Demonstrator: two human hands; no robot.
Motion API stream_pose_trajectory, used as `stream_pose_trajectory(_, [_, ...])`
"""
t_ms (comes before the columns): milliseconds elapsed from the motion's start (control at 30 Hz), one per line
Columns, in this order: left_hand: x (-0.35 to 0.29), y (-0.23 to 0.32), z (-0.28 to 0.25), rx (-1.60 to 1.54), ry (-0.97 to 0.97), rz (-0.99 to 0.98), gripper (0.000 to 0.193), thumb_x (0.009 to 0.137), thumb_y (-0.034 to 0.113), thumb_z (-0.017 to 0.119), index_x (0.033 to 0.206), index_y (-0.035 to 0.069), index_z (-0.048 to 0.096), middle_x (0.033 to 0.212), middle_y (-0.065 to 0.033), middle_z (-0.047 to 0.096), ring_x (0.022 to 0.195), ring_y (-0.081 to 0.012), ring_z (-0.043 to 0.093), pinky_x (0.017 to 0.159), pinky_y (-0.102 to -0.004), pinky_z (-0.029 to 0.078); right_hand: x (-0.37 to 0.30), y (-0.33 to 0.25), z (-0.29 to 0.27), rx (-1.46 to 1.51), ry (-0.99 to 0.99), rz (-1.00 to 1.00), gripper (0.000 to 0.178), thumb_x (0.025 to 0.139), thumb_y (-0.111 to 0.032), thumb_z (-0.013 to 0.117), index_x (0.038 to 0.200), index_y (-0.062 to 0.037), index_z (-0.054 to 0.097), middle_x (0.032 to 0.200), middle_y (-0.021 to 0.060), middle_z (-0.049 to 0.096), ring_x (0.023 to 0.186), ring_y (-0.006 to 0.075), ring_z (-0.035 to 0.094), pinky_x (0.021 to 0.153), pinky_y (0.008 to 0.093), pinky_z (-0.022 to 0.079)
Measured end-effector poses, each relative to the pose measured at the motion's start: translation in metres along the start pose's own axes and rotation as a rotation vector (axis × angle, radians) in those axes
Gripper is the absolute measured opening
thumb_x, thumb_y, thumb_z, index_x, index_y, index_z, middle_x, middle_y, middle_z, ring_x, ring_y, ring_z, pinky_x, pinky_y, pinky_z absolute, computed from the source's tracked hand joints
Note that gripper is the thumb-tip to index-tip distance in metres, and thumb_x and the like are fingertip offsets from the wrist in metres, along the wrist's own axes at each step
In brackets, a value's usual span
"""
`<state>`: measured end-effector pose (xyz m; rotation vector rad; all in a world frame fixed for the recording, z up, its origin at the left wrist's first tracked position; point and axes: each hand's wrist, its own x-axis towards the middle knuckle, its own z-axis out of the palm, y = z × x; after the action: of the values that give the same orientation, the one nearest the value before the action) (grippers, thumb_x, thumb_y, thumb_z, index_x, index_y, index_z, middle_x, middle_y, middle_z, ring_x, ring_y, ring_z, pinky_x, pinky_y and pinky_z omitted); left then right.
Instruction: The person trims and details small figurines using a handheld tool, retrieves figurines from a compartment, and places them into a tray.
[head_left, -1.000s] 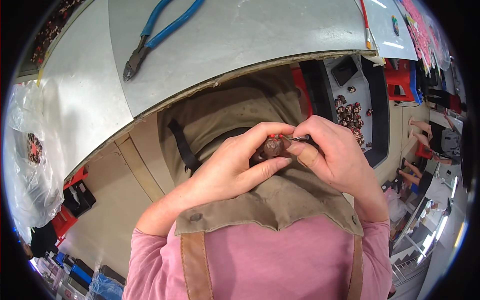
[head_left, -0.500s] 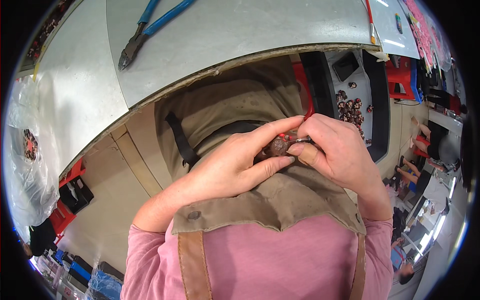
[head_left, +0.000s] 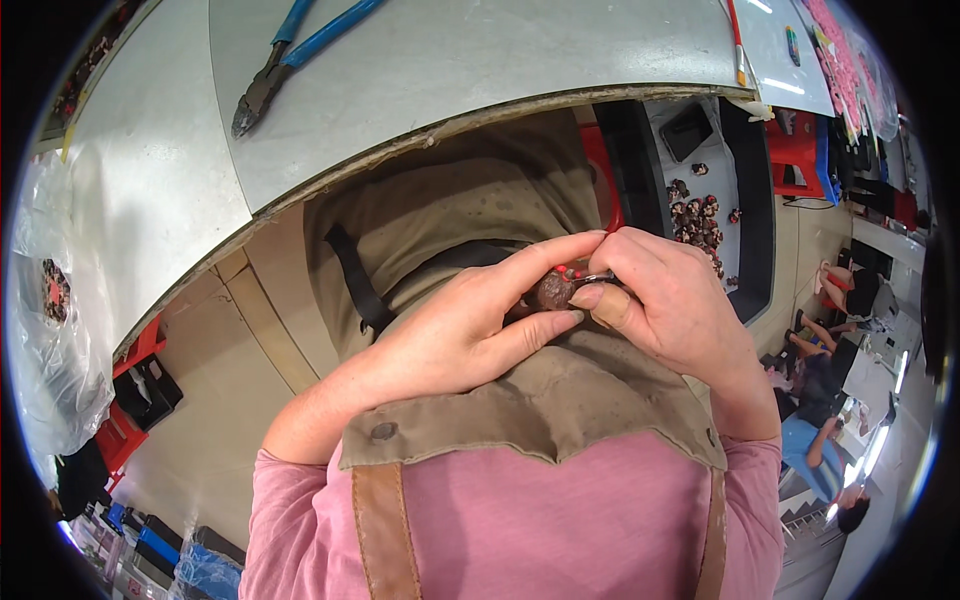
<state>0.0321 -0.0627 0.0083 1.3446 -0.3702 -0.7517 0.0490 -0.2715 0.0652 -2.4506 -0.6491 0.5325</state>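
Head view: left hand (head_left: 450,315) grasping a small brown ball (head_left: 553,293), which lies between thumb and forefinger, in front of the apron (head_left: 470,418). Red dots (head_left: 569,272) along ball's far side. Right hand (head_left: 670,300) just beside, thumb and forefinger pinching a slim dark tool (head_left: 600,276); its tip near the dots.

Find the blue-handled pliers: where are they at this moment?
In the head view, the pliers lie at the upper left on the grey table, dark head pointing down-left, above and left of the person's left hand.
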Motion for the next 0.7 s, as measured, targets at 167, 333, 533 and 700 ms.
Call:
stream_pose_trajectory(167, [-0.0004,-0.002,-0.0012,-0.031,-0.007,-0.019,0.058,0.092,0.009,0.064,0.144,0.004,0.038,0.127,-0.0123,0.057,0.113,-0.0185,0.058,0.093,-0.0324,0.048,0.0009,0.0005,0.0009,0.012,-0.015,0.007,0.024,0.088,-0.029,0.066,0.091,-0.0059,0.058,0.08,0.0097,0.058,0.071,0.0307,0.06,0.06,0.0378,0.047])
stream_pose_trajectory(333, [-0.0006,-0.0034,-0.0009,-0.049,-0.013,-0.001,0.058,0.092,0.008,0.063,0.144,0.005,0.038,0.121,-0.0103,0.06,0.102,-0.0154,0.061,0.088,-0.0304,0.051,0.0019,0.0006,0.0023,0.021,-0.029,0.02,0.026,0.089,-0.031,0.065,0.091,-0.0056,0.059,0.079,0.0099,0.058,0.071,0.0314,0.06,0.06,0.0383,0.047])
stream_pose_trajectory(533, [-0.0007,-0.0037,-0.0013,-0.042,-0.029,-0.009,0.059,0.093,0.008,0.063,0.145,0.006,0.037,0.117,-0.0093,0.061,0.095,-0.0136,0.061,0.083,-0.0296,0.051,0.001,0.0046,0.0016,0.019,-0.065,-0.029,0.025,0.088,-0.028,0.066,0.088,-0.0052,0.058,0.078,0.0098,0.057,0.069,0.0308,0.058,0.06,0.0377,0.046])
stream_pose_trajectory(700, [0.0016,-0.0018,-0.0019,-0.035,-0.018,0.009,0.058,0.093,0.009,0.063,0.145,0.006,0.038,0.117,-0.0087,0.06,0.097,-0.0138,0.06,0.084,-0.0292,0.051,0.0007,0.008,0.0036,0.084,-0.024,-0.047,0.024,0.086,-0.025,0.069,0.085,-0.0044,0.056,0.076,0.0098,0.055,0.068,0.0298,0.056,0.059,0.0367,0.045])
